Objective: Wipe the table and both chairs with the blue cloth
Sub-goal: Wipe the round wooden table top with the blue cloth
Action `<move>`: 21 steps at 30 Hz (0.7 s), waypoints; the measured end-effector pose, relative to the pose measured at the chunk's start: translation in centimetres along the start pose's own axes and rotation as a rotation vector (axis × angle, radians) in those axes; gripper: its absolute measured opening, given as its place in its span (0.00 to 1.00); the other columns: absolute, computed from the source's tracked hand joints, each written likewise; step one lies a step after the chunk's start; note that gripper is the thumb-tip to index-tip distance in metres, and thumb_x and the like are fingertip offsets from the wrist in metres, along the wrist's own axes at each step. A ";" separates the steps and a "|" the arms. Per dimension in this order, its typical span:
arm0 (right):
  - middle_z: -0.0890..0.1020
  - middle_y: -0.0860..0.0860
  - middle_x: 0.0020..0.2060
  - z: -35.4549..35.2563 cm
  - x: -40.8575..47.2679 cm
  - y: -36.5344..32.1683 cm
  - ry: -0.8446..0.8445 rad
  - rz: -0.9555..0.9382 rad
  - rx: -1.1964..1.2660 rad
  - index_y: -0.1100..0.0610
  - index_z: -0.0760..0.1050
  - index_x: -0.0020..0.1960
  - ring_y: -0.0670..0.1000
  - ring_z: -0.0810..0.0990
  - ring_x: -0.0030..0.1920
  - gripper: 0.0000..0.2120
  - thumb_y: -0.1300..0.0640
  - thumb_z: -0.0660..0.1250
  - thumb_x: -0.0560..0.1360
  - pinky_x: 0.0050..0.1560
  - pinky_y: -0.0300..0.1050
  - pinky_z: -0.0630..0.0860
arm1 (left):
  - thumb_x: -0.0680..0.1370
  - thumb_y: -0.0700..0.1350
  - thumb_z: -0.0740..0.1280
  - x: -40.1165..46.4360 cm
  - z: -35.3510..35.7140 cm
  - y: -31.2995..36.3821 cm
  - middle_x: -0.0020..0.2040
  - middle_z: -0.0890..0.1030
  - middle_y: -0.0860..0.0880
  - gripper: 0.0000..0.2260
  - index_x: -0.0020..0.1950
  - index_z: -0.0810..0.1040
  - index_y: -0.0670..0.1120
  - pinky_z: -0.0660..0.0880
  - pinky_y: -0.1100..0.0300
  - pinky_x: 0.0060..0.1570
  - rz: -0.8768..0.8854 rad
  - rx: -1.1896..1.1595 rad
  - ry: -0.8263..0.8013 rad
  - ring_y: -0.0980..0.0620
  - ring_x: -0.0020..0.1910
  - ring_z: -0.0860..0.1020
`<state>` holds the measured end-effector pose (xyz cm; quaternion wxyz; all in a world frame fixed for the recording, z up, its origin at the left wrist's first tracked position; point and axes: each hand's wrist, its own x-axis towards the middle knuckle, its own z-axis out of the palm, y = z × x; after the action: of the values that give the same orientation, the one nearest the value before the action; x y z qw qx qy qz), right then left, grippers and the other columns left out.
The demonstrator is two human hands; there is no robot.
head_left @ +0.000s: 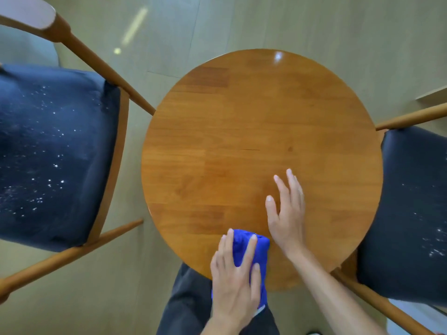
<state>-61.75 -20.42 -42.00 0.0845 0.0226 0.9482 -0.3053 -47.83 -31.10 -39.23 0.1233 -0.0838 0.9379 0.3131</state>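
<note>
Hands work at the round wooden bench [254,122]: left hand [233,274] presses the bunched blue cloth [260,252] flat-fingered at the near edge. Right hand [287,211] rests open, fingers straight, just beside it.

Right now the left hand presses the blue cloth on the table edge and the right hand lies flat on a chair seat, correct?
Not quite. In the head view the right hand lies flat on the round table, not a chair seat. The left hand does press the blue cloth at the table edge.
</note>
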 end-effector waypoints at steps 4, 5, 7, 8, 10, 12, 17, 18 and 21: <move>0.59 0.56 0.74 2.2 -12.1 -3.0 -0.003 0.142 -0.051 0.47 0.62 0.72 0.58 0.62 0.72 0.29 0.45 0.60 0.72 0.68 0.55 0.63 | 0.78 0.51 0.54 7.0 -5.4 -7.2 0.78 0.53 0.43 0.26 0.77 0.58 0.57 0.57 0.29 0.66 -0.185 0.175 0.060 0.39 0.77 0.51; 0.57 0.58 0.75 3.3 -14.3 -3.9 -0.026 0.185 -0.087 0.46 0.60 0.73 0.60 0.62 0.72 0.32 0.43 0.61 0.70 0.66 0.55 0.63 | 0.78 0.52 0.56 8.6 -6.2 -8.7 0.79 0.51 0.43 0.27 0.77 0.56 0.58 0.56 0.28 0.65 -0.192 0.253 0.022 0.38 0.77 0.49; 0.54 0.63 0.75 5.7 -16.5 -5.2 -0.061 0.237 -0.161 0.47 0.59 0.74 0.64 0.60 0.72 0.35 0.41 0.62 0.69 0.66 0.57 0.63 | 0.79 0.56 0.59 10.6 -6.8 -10.7 0.79 0.48 0.42 0.29 0.78 0.53 0.58 0.56 0.27 0.65 -0.166 0.367 -0.097 0.37 0.77 0.46; 0.54 0.65 0.75 6.6 -16.5 -5.6 -0.059 0.258 -0.196 0.48 0.60 0.74 0.66 0.60 0.72 0.34 0.42 0.62 0.70 0.66 0.59 0.63 | 0.78 0.59 0.61 10.9 -6.8 -11.2 0.79 0.47 0.42 0.31 0.78 0.52 0.57 0.56 0.27 0.65 -0.161 0.396 -0.146 0.37 0.77 0.45; 0.54 0.67 0.74 7.9 -15.9 -5.8 -0.031 0.294 -0.260 0.48 0.61 0.74 0.67 0.60 0.72 0.31 0.44 0.60 0.73 0.66 0.63 0.64 | 0.76 0.62 0.61 10.9 -6.4 -11.6 0.79 0.47 0.41 0.34 0.78 0.51 0.55 0.56 0.26 0.64 -0.157 0.443 -0.185 0.35 0.76 0.46; 0.58 0.67 0.73 8.3 -15.9 -5.4 -0.009 0.211 -0.309 0.45 0.60 0.75 0.67 0.62 0.71 0.30 0.46 0.61 0.74 0.66 0.63 0.65 | 0.75 0.64 0.57 10.7 -6.1 -11.5 0.79 0.49 0.40 0.34 0.78 0.52 0.54 0.57 0.25 0.61 -0.154 0.471 -0.196 0.33 0.76 0.48; 0.66 0.64 0.70 7.5 -16.8 -1.3 -0.061 -0.228 -0.368 0.42 0.68 0.70 0.63 0.69 0.69 0.29 0.52 0.69 0.71 0.63 0.60 0.70 | 0.76 0.63 0.59 10.9 -6.0 -10.7 0.79 0.44 0.42 0.34 0.79 0.51 0.55 0.54 0.25 0.63 -0.196 0.450 -0.184 0.36 0.76 0.43; 0.66 0.63 0.70 7.0 -16.5 -0.2 -0.076 -0.302 -0.361 0.42 0.69 0.70 0.62 0.69 0.69 0.28 0.53 0.69 0.71 0.63 0.60 0.70 | 0.76 0.62 0.61 10.8 -5.9 -10.3 0.79 0.42 0.43 0.36 0.79 0.49 0.56 0.54 0.25 0.64 -0.236 0.443 -0.185 0.37 0.76 0.41; 0.65 0.61 0.71 4.7 -14.8 3.7 -0.142 -0.496 -0.321 0.42 0.71 0.68 0.61 0.68 0.70 0.27 0.55 0.69 0.71 0.64 0.61 0.69 | 0.73 0.66 0.61 10.8 -5.7 -8.0 0.78 0.37 0.45 0.40 0.78 0.44 0.58 0.55 0.25 0.64 -0.275 0.441 -0.207 0.38 0.76 0.38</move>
<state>-46.12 -20.04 -45.29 0.0759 -0.2448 0.9526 -0.1638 -57.30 -41.74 -42.45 0.2751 -0.1489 0.9457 0.0888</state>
